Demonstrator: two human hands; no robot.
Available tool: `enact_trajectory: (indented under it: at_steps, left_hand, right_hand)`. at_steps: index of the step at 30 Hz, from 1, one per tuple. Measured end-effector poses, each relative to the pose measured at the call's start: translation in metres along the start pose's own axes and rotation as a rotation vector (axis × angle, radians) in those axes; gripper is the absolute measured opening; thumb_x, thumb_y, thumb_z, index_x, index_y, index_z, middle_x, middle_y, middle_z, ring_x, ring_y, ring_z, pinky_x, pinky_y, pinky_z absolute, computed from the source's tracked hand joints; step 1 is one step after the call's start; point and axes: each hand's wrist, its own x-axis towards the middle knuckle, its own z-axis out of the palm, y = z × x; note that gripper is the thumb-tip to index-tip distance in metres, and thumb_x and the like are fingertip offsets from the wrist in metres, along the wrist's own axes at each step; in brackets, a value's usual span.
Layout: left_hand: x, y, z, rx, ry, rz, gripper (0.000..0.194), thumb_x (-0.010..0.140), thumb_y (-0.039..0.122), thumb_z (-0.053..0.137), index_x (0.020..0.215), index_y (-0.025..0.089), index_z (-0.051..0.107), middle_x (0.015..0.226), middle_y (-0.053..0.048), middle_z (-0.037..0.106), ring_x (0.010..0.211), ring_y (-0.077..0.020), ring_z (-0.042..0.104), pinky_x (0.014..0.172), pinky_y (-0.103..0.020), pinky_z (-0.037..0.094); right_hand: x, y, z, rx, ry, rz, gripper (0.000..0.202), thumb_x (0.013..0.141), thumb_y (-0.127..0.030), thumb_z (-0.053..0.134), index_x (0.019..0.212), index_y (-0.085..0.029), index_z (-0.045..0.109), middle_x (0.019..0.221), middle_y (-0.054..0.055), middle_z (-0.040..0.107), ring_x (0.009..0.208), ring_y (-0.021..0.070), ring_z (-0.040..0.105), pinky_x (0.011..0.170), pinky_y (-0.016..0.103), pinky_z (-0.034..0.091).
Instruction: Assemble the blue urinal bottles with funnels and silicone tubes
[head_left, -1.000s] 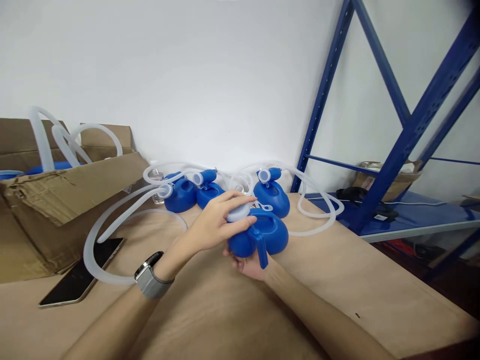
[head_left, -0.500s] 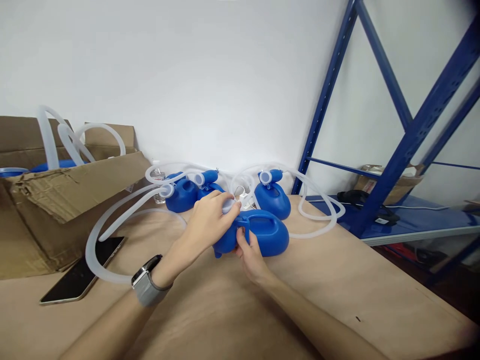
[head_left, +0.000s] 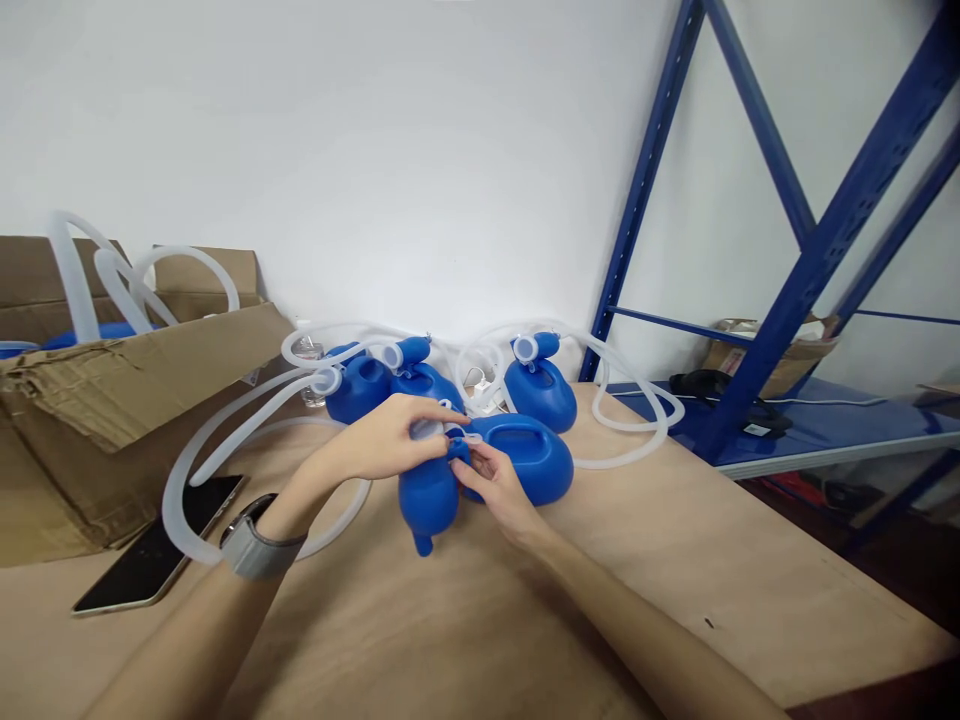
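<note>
A blue plastic urinal bottle [head_left: 551,470] with a moulded handle lies on its side in front of me. At its left end a blue bulb-shaped funnel [head_left: 429,502] hangs down at an angle, its small nub pointing towards me. My left hand [head_left: 382,438] is closed around the top of the funnel, by its whitish rim. My right hand [head_left: 502,490] pinches the joint between funnel and bottle, by a small white strap [head_left: 471,438]. The fingertips partly hide that joint. Behind stand more blue urinal bottles [head_left: 541,398] with funnels and clear tubes.
On the left is an open cardboard box [head_left: 161,375] with pale tubes sticking out. A dark tablet or phone [head_left: 146,560] lies before it, partly under a looped tube [head_left: 174,505]. A white plug or adapter [head_left: 487,397] sits at the wall. Blue metal shelving [head_left: 787,290] stands right.
The funnel has swung away from the bottle's end and now hangs down to the left. My left hand moved left with it; my right fingers shifted from the handle loop to the joint.
</note>
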Motion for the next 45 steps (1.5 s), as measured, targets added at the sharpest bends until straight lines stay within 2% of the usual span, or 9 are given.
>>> enact_trajectory:
  at_steps: [2, 6, 10, 15, 18, 21, 28, 36, 45]
  left_hand:
    - [0.0, 0.002, 0.0, 0.068, -0.005, 0.061, 0.034, 0.085, 0.02, 0.055, 0.108, 0.018, 0.08, 0.098, -0.005, 0.077, 0.086, -0.0202, 0.069, 0.081, -0.032, 0.053]
    - [-0.002, 0.008, -0.001, 0.147, -0.001, 0.13, 0.031, 0.084, 0.019, 0.054, 0.102, 0.016, 0.079, 0.09, -0.005, 0.071, 0.077, -0.0169, 0.064, 0.074, -0.029, 0.05]
    - [-0.006, 0.019, 0.0, 0.228, -0.009, 0.176, 0.03, 0.086, 0.02, 0.051, 0.1, 0.015, 0.077, 0.085, -0.005, 0.066, 0.073, -0.0163, 0.061, 0.07, -0.029, 0.048]
    - [-0.008, 0.027, 0.003, 0.316, -0.005, 0.202, 0.025, 0.083, 0.019, 0.05, 0.095, 0.016, 0.072, 0.086, -0.006, 0.065, 0.072, -0.0176, 0.06, 0.069, -0.031, 0.046]
    - [-0.008, 0.026, 0.003, 0.273, 0.008, 0.199, 0.027, 0.083, 0.019, 0.05, 0.103, 0.016, 0.068, 0.097, -0.007, 0.069, 0.084, -0.0206, 0.065, 0.077, -0.033, 0.049]
    - [-0.007, 0.025, 0.005, 0.254, 0.002, 0.189, 0.026, 0.082, 0.019, 0.051, 0.104, 0.017, 0.064, 0.102, -0.007, 0.069, 0.089, -0.022, 0.065, 0.082, -0.034, 0.05]
    - [-0.004, 0.023, 0.012, 0.265, -0.062, 0.141, 0.009, 0.081, 0.018, 0.053, 0.087, 0.019, 0.059, 0.087, -0.003, 0.064, 0.075, -0.0179, 0.06, 0.068, -0.03, 0.045]
    - [-0.003, 0.028, 0.013, 0.294, -0.105, 0.185, 0.025, 0.081, 0.016, 0.052, 0.1, 0.017, 0.067, 0.088, -0.004, 0.064, 0.075, -0.0179, 0.059, 0.067, -0.031, 0.042]
    - [-0.006, 0.035, 0.013, 0.357, -0.16, 0.193, 0.014, 0.081, 0.014, 0.052, 0.073, 0.019, 0.062, 0.081, -0.003, 0.062, 0.069, -0.0179, 0.056, 0.068, -0.033, 0.041]
  right_hand:
    - [0.0, -0.003, 0.001, 0.006, -0.025, -0.028, 0.044, 0.078, -0.047, 0.087, 0.111, -0.021, 0.073, 0.094, 0.003, 0.072, 0.084, 0.0173, 0.066, 0.068, 0.025, 0.053]
    - [0.0, -0.009, 0.004, 0.142, -0.062, 0.049, 0.058, 0.085, -0.073, 0.066, 0.105, -0.019, 0.069, 0.074, 0.0, 0.062, 0.058, 0.0136, 0.056, 0.054, 0.025, 0.047]
    - [0.0, -0.014, 0.008, 0.157, -0.076, 0.172, 0.053, 0.087, -0.071, 0.06, 0.1, -0.021, 0.065, 0.061, -0.007, 0.049, 0.041, 0.0088, 0.037, 0.043, 0.023, 0.039]
    - [0.002, -0.016, 0.007, 0.145, -0.068, 0.135, 0.039, 0.089, -0.06, 0.057, 0.085, -0.021, 0.059, 0.056, -0.006, 0.05, 0.039, 0.0093, 0.039, 0.042, 0.023, 0.039]
    - [0.003, -0.014, 0.006, 0.095, -0.058, 0.072, 0.036, 0.09, -0.056, 0.059, 0.081, -0.021, 0.055, 0.054, -0.007, 0.051, 0.038, 0.0085, 0.04, 0.042, 0.022, 0.038]
    - [0.003, -0.011, 0.004, 0.098, -0.047, 0.055, 0.034, 0.09, -0.055, 0.059, 0.083, -0.022, 0.055, 0.054, -0.008, 0.051, 0.037, 0.0084, 0.04, 0.041, 0.021, 0.038]
    - [0.001, -0.008, 0.004, 0.06, -0.099, 0.115, 0.028, 0.083, -0.045, 0.063, 0.096, -0.021, 0.058, 0.047, -0.012, 0.042, 0.035, 0.0061, 0.027, 0.039, 0.018, 0.032]
    - [0.003, -0.006, 0.001, 0.103, -0.018, 0.077, 0.028, 0.081, -0.041, 0.059, 0.102, -0.023, 0.057, 0.049, -0.013, 0.038, 0.037, 0.0058, 0.024, 0.037, 0.014, 0.021]
    - [0.0, -0.01, 0.005, 0.14, 0.008, 0.063, 0.031, 0.077, -0.039, 0.067, 0.101, -0.023, 0.056, 0.059, -0.011, 0.044, 0.041, 0.0043, 0.027, 0.038, 0.015, 0.02]
